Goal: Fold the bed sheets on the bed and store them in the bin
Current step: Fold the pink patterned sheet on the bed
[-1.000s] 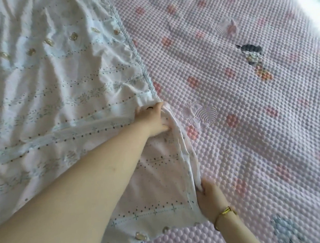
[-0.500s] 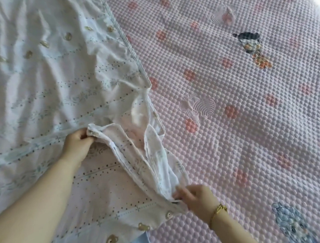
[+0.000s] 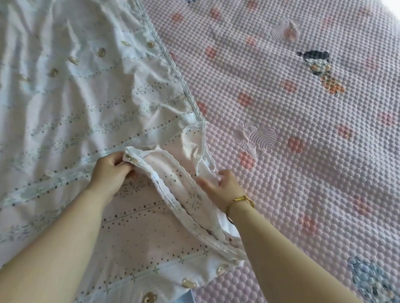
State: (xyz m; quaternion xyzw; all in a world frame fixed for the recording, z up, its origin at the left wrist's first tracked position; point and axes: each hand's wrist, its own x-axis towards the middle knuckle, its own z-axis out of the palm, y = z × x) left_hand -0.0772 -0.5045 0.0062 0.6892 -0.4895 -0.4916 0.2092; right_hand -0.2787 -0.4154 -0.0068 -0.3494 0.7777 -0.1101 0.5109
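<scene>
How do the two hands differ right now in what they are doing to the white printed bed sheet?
The left hand is closed, pinching a bunched corner of the white printed bed sheet; the right hand is open, fingers spread on the turned-over edge. The right wrist wears a gold bracelet; the left is bare. Both touch the same sheet on the pink quilted bed cover.

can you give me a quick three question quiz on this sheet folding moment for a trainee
1. True or false: the left hand pinches a bunched edge of the white printed cotton sheet.
2. The right hand is: A) fisted on the hem, B) open-fingered against the turned-over sheet strip, C) off the bed.
3. Fill in: the gold bracelet sits on the ___ wrist.

Key: 1 true. 2 B. 3 right. The sheet lies on a pink bubble-textured quilted mattress cover.
</scene>
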